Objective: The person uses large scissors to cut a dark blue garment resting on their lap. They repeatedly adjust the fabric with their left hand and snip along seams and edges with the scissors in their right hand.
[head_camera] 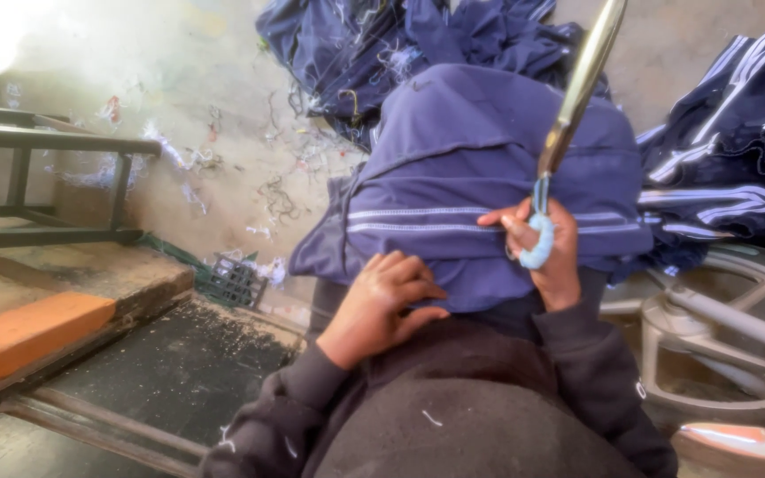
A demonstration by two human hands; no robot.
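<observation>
Head view: one folded navy garment (480, 168) lies on the person's lap, with two heaps of like navy cloth behind it, one (400, 44) above and one (737, 142) to its right. Left hand (387, 301) rests on the garment's near hem, fingers curled loosely, gripping nothing. Right hand (546, 248) is closed around the blue-wrapped handle of one pair of scissors (577, 97), blades pointing up past the garment. Bare floor lies left of the garment.

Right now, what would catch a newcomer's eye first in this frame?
The folded navy-blue garment with white stripes fills the middle, draped over the person's lap. The right hand holds brass-coloured scissors with a light-blue wrapped handle, blades pointing up, while the left hand rests on the garment's lower edge.
</observation>
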